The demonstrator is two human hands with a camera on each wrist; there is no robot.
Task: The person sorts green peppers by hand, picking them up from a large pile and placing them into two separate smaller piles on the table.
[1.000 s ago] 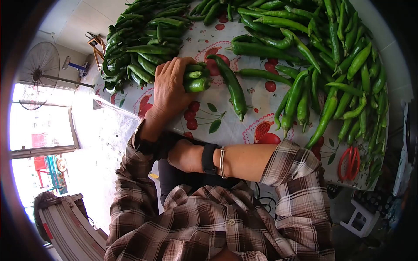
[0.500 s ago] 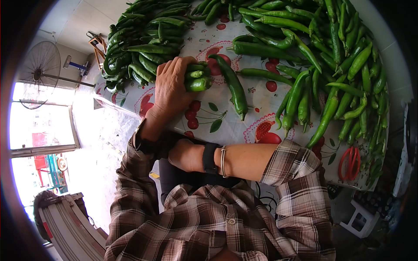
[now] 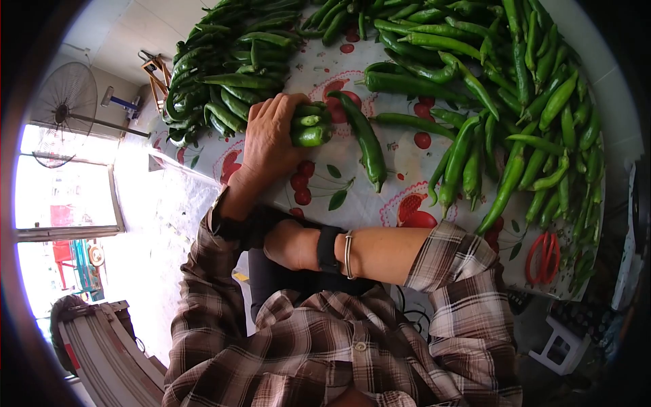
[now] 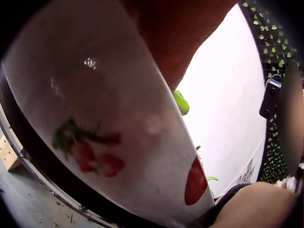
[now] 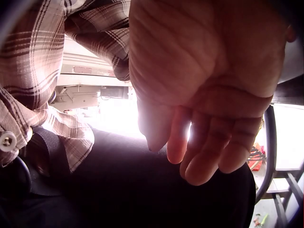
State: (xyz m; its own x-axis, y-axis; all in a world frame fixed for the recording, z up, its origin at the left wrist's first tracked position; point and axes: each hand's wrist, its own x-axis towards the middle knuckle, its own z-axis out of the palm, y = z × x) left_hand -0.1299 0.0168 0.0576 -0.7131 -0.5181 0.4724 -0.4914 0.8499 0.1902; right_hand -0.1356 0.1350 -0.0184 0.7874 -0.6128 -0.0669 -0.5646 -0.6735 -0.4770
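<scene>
In the head view my left hand (image 3: 271, 132) grips a bunch of green peppers (image 3: 310, 136) on the flowered tablecloth (image 3: 319, 74). The fingers lie over the top of the bunch, and its blunt ends point right. My right forearm crosses low in front of the body, with the right hand (image 3: 288, 245) partly hidden behind the left sleeve. The right wrist view shows that right hand (image 5: 204, 90) hanging with loosely bent fingers above dark trousers, holding nothing. One long green pepper (image 3: 361, 141) lies alone just right of the bunch.
A stacked heap of green peppers (image 3: 224, 74) stands at the left, beside the left hand. A larger loose pile of peppers (image 3: 536, 129) covers the right side. Red-handled scissors (image 3: 542, 259) lie near the right table edge. A standing fan (image 3: 64, 112) is beyond the left.
The view has shifted slightly. The left hand keeps its grip on the bunch in the same place, and the right arm stays still.
</scene>
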